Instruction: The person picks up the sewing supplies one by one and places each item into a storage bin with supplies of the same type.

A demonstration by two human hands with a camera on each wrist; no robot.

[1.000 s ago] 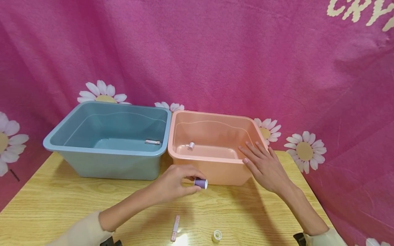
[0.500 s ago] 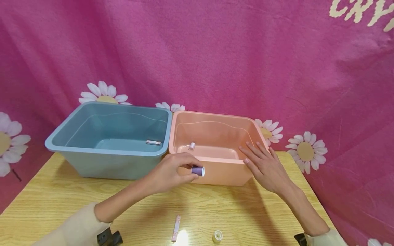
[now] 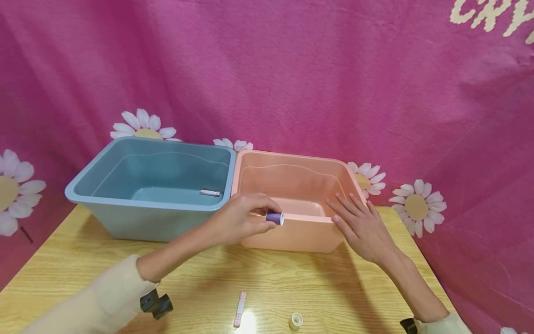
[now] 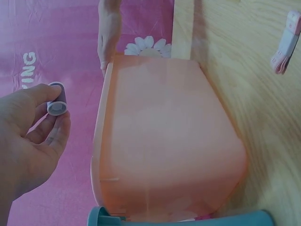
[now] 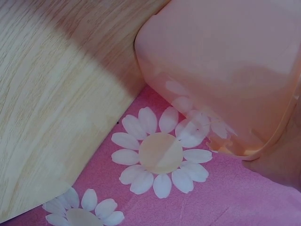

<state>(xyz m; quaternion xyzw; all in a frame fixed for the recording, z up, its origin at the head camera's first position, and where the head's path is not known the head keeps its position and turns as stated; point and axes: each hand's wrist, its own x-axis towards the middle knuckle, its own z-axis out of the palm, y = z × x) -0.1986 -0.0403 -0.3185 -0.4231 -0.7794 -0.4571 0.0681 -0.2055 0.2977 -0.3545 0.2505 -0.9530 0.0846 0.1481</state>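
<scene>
My left hand (image 3: 242, 218) pinches a spool of purple thread (image 3: 275, 218) between thumb and fingertips, in front of the pink bin's near rim. In the left wrist view the spool (image 4: 57, 100) shows its white end. With fingers spread, my right hand (image 3: 363, 227) rests on the right front corner of the pink bin (image 3: 292, 234). On the table lies a folded pink-and-white tape measure (image 3: 239, 309), and to its right stands a pale spool (image 3: 295, 320). The small spool inside the pink bin is hidden behind my left hand.
A blue bin (image 3: 146, 220) stands left of the pink one, their rims side by side. A similar folded tape (image 3: 210, 192) lies inside it. Behind the wooden table (image 3: 200, 283) hangs a pink cloth (image 3: 267, 74) with daisies.
My left hand has risen with the purple spool from below the pink bin's rim to about rim height. The right hand stays in place on the rim.
</scene>
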